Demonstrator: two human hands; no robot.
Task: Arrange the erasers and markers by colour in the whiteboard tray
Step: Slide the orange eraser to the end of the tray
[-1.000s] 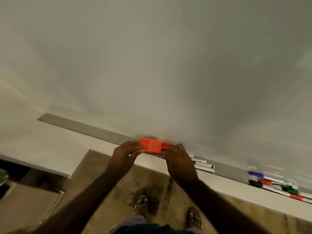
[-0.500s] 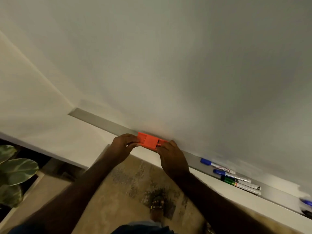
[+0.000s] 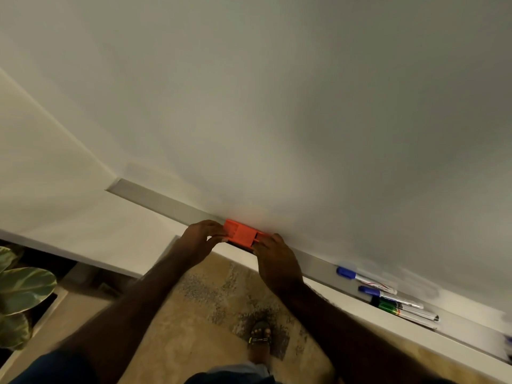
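Observation:
An orange eraser (image 3: 240, 234) sits in the grey whiteboard tray (image 3: 155, 196) against the foot of the board. My left hand (image 3: 199, 239) pinches its left end and my right hand (image 3: 274, 259) grips its right end. Further right in the tray lie two blue-capped markers (image 3: 360, 278) (image 3: 379, 293) and a green marker (image 3: 399, 310), close together and slanting along the tray.
The whiteboard (image 3: 277, 106) fills the upper view. A white ledge (image 3: 83, 231) runs below the tray. A leafy plant (image 3: 19, 289) stands at the lower left. Patterned carpet (image 3: 210, 297) and a sandalled foot (image 3: 260, 339) are below.
Both hands have kept hold of the orange eraser and carried it left along the tray. The view has swung left, and the marker group now lies further right of the hands.

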